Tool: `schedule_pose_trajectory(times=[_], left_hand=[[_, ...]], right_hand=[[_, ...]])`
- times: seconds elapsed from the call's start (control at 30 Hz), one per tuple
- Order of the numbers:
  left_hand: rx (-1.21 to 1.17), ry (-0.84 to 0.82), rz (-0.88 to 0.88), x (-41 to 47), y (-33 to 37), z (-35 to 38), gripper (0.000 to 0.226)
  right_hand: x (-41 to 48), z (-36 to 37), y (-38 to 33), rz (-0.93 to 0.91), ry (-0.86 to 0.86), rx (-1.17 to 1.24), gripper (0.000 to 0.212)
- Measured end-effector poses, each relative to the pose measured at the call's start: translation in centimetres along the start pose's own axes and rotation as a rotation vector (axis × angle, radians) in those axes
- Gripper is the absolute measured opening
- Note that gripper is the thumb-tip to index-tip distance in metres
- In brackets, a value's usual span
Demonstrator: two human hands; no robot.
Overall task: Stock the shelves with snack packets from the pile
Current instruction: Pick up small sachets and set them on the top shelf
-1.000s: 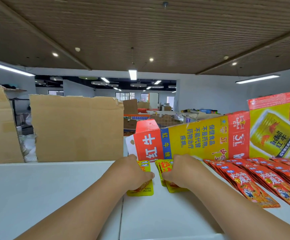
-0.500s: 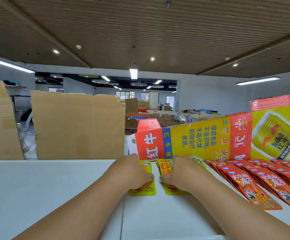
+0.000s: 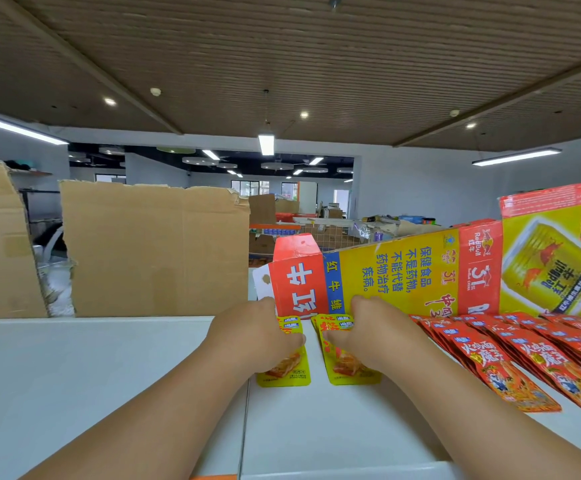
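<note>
Both arms are bare along all that shows of them. The person's bare left forearm (image 3: 164, 410) is smooth and rounded, broad where it meets the bottom edge of the view and narrowing steadily to the wrist. The bare right forearm (image 3: 466, 420) has the same smooth, tapering shape. The bare left hand (image 3: 258, 337) shows its rounded back, a row of soft knuckles and a short thumb; its fingers are hidden behind the back of the hand. The bare right hand (image 3: 372, 337) likewise shows back, knuckles and thumb, its fingers mostly out of sight. Both wrists are uncovered.
</note>
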State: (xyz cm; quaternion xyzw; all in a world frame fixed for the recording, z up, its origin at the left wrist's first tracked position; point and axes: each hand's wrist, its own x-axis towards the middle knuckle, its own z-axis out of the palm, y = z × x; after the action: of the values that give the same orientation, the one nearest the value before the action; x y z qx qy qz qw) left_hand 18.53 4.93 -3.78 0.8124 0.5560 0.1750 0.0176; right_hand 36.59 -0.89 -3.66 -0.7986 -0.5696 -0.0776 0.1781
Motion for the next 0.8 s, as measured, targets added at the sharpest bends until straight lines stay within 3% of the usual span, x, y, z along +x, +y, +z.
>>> schedule_pose_trajectory(times=[0.17, 0.53, 0.8], left_hand=[[-0.091, 0.08, 0.081, -0.2, 0.4, -0.5, 0.035], [-0.202, 0.174, 0.173, 0.5, -0.1, 0.0, 0.031], [0.04, 0.31, 0.445, -1.0, 0.3, 0.1, 0.027]], right_hand=[[0.2, -1.3, 1.4, 0.022, 0.129, 0.148, 0.051], [0.5, -2.0, 2.5, -0.053, 0.169, 0.373, 0.029], [-0.3, -1.8, 1.3, -0.257, 0.144, 0.389, 0.026]])
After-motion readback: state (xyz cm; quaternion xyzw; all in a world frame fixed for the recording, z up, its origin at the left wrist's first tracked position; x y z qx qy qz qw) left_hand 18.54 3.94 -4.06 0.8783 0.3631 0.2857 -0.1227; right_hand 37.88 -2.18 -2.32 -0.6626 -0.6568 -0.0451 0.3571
